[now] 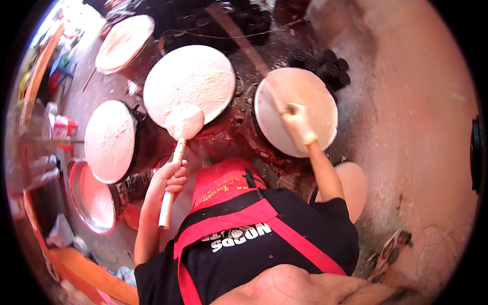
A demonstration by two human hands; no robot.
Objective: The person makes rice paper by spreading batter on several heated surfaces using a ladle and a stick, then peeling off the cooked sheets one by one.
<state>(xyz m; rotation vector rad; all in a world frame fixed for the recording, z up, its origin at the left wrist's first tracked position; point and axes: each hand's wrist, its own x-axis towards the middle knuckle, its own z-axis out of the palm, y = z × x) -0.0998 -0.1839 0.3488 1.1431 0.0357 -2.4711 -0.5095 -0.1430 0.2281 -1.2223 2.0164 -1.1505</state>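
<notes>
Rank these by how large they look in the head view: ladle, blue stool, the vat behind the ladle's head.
1. Vat
2. Ladle
3. Blue stool

This is apparent size only; the stool's true size against the ladle is unsure.

- Toward the back wall side, we see black perforated cylinders (333,71) clustered together near the brown wall (417,96).
- Farther off, we make out more dark cylinders (251,25), grouped in shadow.
- At our far left, we spot a blue stool (62,67).
- Nearer us than the stool, we find a red-and-white container (63,126).
- At our lower left, we have an orange board (96,277), with a whitish plastic bag (61,231) near it.
</notes>
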